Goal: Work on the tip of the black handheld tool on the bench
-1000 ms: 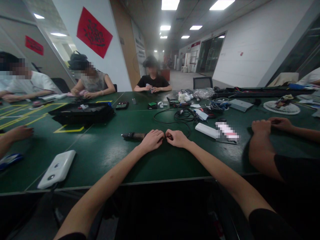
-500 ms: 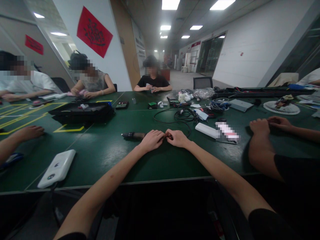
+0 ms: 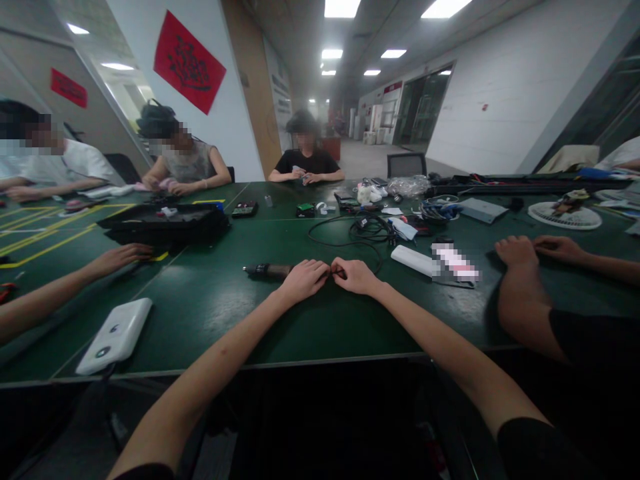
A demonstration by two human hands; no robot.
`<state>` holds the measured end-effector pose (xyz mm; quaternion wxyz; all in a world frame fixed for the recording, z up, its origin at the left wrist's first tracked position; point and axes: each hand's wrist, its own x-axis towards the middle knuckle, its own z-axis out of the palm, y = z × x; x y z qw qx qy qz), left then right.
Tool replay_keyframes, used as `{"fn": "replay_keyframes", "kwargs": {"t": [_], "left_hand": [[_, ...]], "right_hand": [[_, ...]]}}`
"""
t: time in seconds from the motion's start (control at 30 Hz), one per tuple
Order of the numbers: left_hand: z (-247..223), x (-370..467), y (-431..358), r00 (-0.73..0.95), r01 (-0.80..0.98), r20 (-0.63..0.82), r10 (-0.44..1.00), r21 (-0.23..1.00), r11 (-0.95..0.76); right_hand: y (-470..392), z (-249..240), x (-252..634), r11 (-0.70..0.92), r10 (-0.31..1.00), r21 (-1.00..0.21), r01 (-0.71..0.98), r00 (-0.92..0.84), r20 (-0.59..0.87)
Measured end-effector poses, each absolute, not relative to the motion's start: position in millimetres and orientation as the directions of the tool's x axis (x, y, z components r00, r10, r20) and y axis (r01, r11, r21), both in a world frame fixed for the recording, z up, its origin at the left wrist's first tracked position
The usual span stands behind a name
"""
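At the centre of the frame, a dark cylindrical tool is held over the green bench, tip toward the left, its rear end wrapped by the narrow grip of the left hand. Just beside it, the right hand is curled; whether its grip is closed on anything cannot be told. Above, a black cable is coiled.

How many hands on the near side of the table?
5: wearer's left hand and right hand in the middle, a co-worker's hand at left, two more hands at right. Others may be hidden.
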<state>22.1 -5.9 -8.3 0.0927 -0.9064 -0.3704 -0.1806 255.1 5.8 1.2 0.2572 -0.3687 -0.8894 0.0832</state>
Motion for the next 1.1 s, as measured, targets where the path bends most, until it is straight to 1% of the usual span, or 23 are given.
{"fn": "replay_keyframes", "kwargs": {"t": [0.1,0.3,0.5,0.87,1.0,1.1], "left_hand": [[-8.0,22.1,-5.4,0.649,0.711,0.4,0.647,-0.017,-0.703],[-6.8,20.8,-6.3,0.681,0.685,0.385,0.623,-0.031,-0.728],[-7.5,21.8,-6.2,0.664,0.702,0.398,0.632,-0.042,-0.711],[-6.8,21.6,-6.5,0.648,0.714,0.398,0.649,-0.021,-0.7],[-6.4,20.9,-6.9,0.689,0.677,0.387,0.614,-0.04,-0.735],[-6.1,21.3,-6.6,0.679,0.691,0.384,0.625,-0.048,-0.721]], "right_hand": [[5.5,1.8,255.4,0.717,0.696,-0.336,0.61,-0.598,0.397],[6.0,1.4,254.9,0.711,0.702,-0.331,0.621,-0.596,0.391],[6.0,1.1,254.2,0.704,0.708,-0.332,0.628,-0.588,0.39],[5.9,2.3,254.4,0.704,0.71,-0.35,0.618,-0.593,0.381],[5.7,2.5,255.0,0.714,0.7,-0.351,0.606,-0.599,0.389],[5.6,2.7,254.9,0.713,0.7,-0.341,0.613,-0.598,0.39]]}}
